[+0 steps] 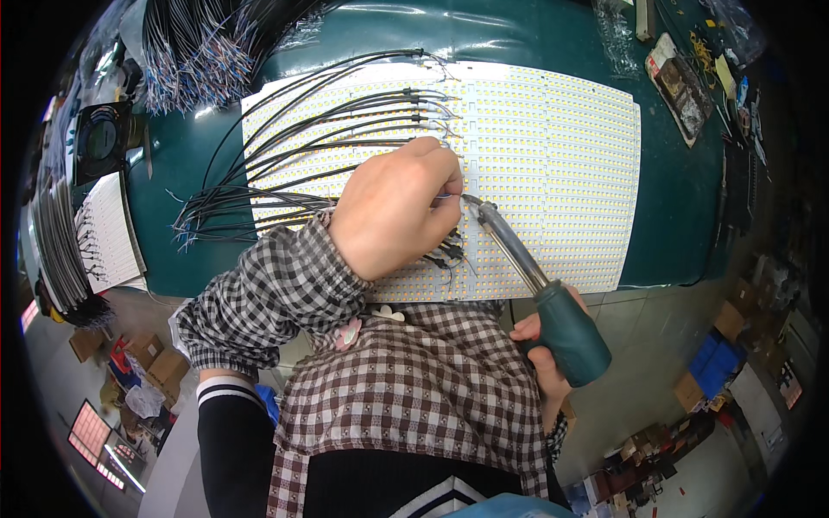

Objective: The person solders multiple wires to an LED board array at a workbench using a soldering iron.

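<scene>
The main risk is judged to be a burn: the tip (469, 199) of the soldering iron (518, 255) is held just beside the left fingers (449, 177), and by a small slip of either hand hot metal could be brought onto skin. A poor or bridged joint could be caused if the thin wire lead (443, 197) were shifted while solder was soft. LEDs on the white LED panel (587, 181) could be scorched by a stray touch of the barrel, and the black cables (302, 108), fanned out to the left of the left fingers and beyond them, could be tugged by the checked sleeve (285, 276).

The left fingers are drawn together in a close pinch, in which what appears to be the wire lead is gripped. The iron's green handle (570, 337) is firmly clasped in the right hand (540, 341). The panel is laid on the green surface (389, 26), under the left fingers and ahead of the right hand.
</scene>
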`<state>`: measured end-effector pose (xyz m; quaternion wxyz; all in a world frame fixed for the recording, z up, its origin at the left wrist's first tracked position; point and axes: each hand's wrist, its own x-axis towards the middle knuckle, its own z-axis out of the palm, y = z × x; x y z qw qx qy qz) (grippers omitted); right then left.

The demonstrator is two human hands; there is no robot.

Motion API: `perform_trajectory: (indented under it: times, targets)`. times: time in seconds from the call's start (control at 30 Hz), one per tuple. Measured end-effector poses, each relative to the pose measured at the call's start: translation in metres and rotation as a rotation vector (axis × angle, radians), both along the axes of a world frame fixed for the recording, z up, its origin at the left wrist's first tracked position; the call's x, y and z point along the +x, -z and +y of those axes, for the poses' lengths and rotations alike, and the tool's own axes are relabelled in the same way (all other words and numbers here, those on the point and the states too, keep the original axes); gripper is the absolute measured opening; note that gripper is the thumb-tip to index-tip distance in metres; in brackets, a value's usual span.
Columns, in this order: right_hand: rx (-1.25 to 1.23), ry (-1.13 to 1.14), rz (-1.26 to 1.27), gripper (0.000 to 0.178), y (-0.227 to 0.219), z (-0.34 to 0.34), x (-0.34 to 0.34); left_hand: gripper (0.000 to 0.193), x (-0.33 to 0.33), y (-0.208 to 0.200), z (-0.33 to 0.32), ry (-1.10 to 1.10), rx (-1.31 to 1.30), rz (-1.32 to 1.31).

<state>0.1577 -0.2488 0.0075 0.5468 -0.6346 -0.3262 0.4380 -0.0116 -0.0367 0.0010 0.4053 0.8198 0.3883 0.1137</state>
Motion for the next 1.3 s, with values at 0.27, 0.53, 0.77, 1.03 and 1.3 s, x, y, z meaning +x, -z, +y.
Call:
perform_trajectory:
  times: [0.27,0.53,0.77,1.03,1.3]
  targets:
    - [0.017,0.020,-0.023,0.055,0.005,0.008,-0.005,0.009,-0.003,0.001,0.008,0.005,0.010,0.021]
    - [0.017,0.065,-0.017,0.051,0.006,0.006,-0.008,0.009,-0.003,-0.001,0.008,0.028,0.006,0.040]
    - [0.056,0.085,-0.002,0.052,0.006,0.004,-0.006,0.020,-0.015,-0.005,-0.018,-0.044,0.106,-0.015]
    - [0.009,0.073,-0.096,0.080,0.001,0.000,-0.002,0.038,-0.037,-0.004,-0.050,0.103,0.490,-0.100]
    - [0.040,0.154,0.041,0.069,0.008,0.006,0.000,0.023,-0.023,0.000,-0.020,0.026,0.222,-0.079]
